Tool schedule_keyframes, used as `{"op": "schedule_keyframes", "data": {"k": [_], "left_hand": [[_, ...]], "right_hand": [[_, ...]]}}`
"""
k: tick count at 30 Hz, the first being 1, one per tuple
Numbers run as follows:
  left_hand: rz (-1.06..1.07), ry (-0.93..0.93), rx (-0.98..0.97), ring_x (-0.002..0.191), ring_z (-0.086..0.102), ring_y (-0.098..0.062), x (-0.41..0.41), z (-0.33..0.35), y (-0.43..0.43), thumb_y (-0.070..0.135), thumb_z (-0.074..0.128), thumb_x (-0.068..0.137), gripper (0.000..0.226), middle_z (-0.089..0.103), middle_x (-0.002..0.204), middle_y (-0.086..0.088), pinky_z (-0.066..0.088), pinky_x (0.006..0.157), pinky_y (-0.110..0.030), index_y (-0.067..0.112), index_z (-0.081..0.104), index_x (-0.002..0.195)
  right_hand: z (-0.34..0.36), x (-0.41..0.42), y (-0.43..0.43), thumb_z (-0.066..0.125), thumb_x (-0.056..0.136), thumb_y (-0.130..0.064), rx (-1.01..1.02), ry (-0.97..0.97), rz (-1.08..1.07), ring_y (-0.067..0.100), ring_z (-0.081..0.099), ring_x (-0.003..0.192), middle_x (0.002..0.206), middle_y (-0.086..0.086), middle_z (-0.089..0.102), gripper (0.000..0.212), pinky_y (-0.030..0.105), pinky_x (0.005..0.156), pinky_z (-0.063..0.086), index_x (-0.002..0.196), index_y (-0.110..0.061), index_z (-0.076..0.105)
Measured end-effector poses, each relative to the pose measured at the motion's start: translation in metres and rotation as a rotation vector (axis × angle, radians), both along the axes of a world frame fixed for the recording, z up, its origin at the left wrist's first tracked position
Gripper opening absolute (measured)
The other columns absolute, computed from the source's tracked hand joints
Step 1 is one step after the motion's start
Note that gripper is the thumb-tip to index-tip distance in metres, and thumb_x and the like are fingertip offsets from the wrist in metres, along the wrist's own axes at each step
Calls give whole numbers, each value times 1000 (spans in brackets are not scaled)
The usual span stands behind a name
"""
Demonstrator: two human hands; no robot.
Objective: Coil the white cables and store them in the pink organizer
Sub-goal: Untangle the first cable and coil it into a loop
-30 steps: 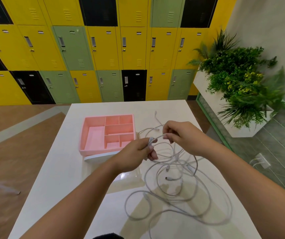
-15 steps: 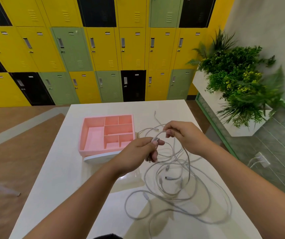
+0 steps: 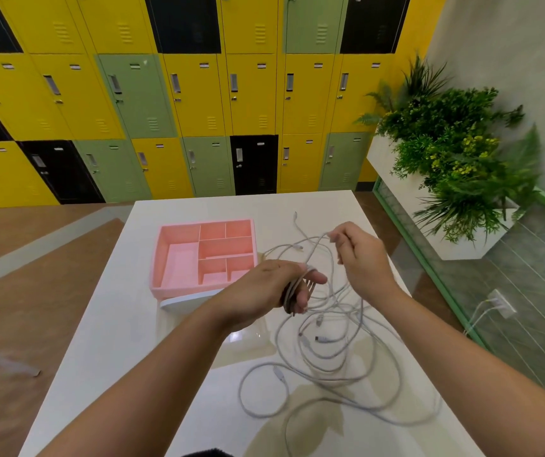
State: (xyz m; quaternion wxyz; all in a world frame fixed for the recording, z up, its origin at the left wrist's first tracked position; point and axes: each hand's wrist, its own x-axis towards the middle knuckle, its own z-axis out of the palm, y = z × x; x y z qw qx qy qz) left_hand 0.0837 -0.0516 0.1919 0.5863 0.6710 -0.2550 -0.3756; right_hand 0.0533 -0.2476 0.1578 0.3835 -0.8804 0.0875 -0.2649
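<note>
Wall of yellow, green and black lockers (image 3: 198,94) behind, white glossy tabletop (image 3: 116,324) in front. White cables (image 3: 330,361) lie in a loose tangle on the right half of the tabletop, several plug ends visible in the pile, one strand running up into both hands. Left hand (image 3: 264,288) is above the tabletop near the organizer's front right corner, with a few loops of cable gathered round its fingers (image 3: 314,278); the fingers are half extended, lower ones curled on the bundle. Right hand (image 3: 360,255) is raised just right of it, thumb and forefinger pinching a single strand at the top, other fingers loosely bent. Pink organizer (image 3: 162,258) sits left of the cables towards the far side of the tabletop, divided into compartments, no cable in it. A white flat piece (image 3: 185,301) pokes out from under its near edge. White planter with green plants (image 3: 455,159) stands on the floor at right, and a floor socket (image 3: 498,303) has white leads plugged in.
</note>
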Motion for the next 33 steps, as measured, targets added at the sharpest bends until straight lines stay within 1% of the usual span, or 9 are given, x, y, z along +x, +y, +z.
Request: {"op": "schedule_keyframes", "data": {"k": [5,11,15,17,20,25,28,31,33], "left_hand": [[-27,-9,31,69,53,-20,-2,0,3,22,31,103,41,57,67,-5,45,80,-40,3,67,111],[91,42,-146,62,52,-17,1,6,-9,19,28,103,43,54,60,-3,45,76,-35,-3,63,114],[171,128,-264,73,59,-17,5,5,-14,10,31,102,32,64,77,-4,50,73,-24,6,59,116],[221,94,-269,82,61,-17,10,1,-15,6,36,101,27,67,89,-4,51,82,-26,13,59,112],[277,-18,-199,88,62,-13,14,-10,-17,10,36,104,24,68,98,-4,49,91,-27,22,54,114],[311,-220,-29,95,64,-9,10,-21,-19,12,35,104,27,68,112,-1,47,97,-27,30,54,113],[247,-420,113,92,59,8,8,-20,-19,13,35,104,27,62,118,10,43,97,-20,27,58,103],[171,-512,200,98,53,-4,7,-19,-19,16,34,104,25,57,104,14,37,91,-22,20,50,123],[105,-507,219,98,56,-12,8,-20,-17,20,34,105,20,62,104,8,41,84,-25,18,52,113]], "right_hand": [[16,2,-7,52,99,-20,-182,-76,21,-1,50,62,64,-21,50,17,17,54,32,88,-12,61],[-12,-5,9,46,96,-14,-127,221,140,13,52,68,68,-10,55,21,33,64,41,90,-24,63],[-19,-19,27,43,98,-18,-59,416,249,18,58,63,61,-6,57,32,46,71,51,74,-36,54],[-21,-25,35,40,101,-30,-68,512,311,22,58,62,62,-2,57,21,46,71,52,95,-35,60],[-13,-31,43,35,103,-35,-279,589,365,26,61,79,81,3,63,32,41,75,49,124,-22,54],[17,-33,40,38,103,-28,-517,684,466,21,59,104,115,2,66,29,31,75,41,125,-18,55],[30,-33,35,39,102,-23,-616,655,477,18,61,104,115,0,67,27,32,83,47,122,-17,56],[38,-32,30,42,100,-21,-673,584,467,21,64,98,108,-1,69,22,38,79,51,119,-23,53],[44,-29,25,43,100,-24,-713,556,442,22,62,91,101,0,67,16,34,69,46,110,-26,56]]}}
